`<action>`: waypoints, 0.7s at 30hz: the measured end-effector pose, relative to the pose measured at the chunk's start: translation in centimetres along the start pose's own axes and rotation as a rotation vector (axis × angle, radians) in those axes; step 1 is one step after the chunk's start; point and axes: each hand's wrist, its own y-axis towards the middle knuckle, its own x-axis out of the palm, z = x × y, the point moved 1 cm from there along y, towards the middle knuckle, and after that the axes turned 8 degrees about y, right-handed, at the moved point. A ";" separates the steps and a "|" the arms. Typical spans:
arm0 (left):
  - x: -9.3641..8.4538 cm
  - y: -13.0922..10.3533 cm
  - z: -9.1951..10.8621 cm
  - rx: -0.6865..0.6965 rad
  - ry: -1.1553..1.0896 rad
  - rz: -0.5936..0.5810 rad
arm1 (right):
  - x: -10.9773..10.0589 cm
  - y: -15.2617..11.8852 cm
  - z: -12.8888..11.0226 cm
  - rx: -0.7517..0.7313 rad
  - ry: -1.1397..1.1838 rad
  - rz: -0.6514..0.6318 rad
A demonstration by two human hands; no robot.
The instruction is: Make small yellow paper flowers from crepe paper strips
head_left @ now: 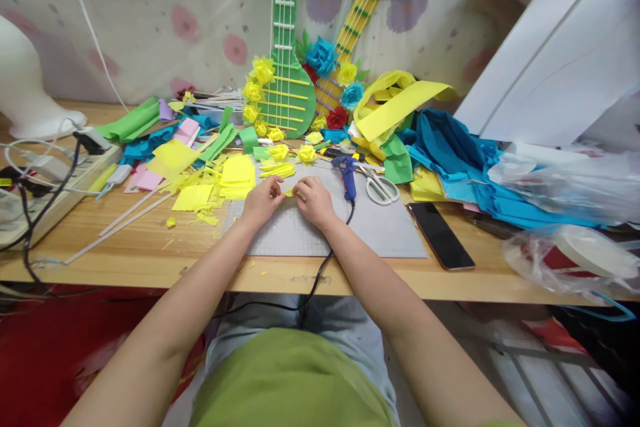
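Note:
Over the grey cutting mat (300, 240), my left hand (263, 200) and my right hand (314, 200) face each other with bent fingers. Both pinch a small piece of yellow paper (288, 193) between them; its exact shape is mostly hidden by the fingers. Just beyond the hands lie folded yellow strips (277, 171) and a yellow paper flower (307, 155). A blue glue gun (346, 177) rests to the right of my right hand, and white-handled scissors (383, 188) lie farther right. Left of my left hand is a stack of yellow paper squares (237, 177).
A green paper guitar (289, 97) and a yellow one (360, 3) lean on the patterned wall. A phone (441, 237) lies right of the mat. Blue crepe paper (450, 147) is heaped at right. A power strip (65, 193) with cables stands left; the glue gun's cord (320, 273) crosses the front edge.

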 end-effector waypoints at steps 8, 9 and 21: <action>-0.6 0.0 -0.8 -0.096 0.026 0.070 | 0.1 0.0 0.8 0.044 0.037 -0.021; -0.7 0.0 -0.7 -0.091 0.074 0.077 | 0.2 0.0 0.9 0.051 0.049 -0.032; -0.2 -0.2 -0.3 0.172 0.367 0.005 | 0.3 0.0 1.1 0.056 0.177 -0.107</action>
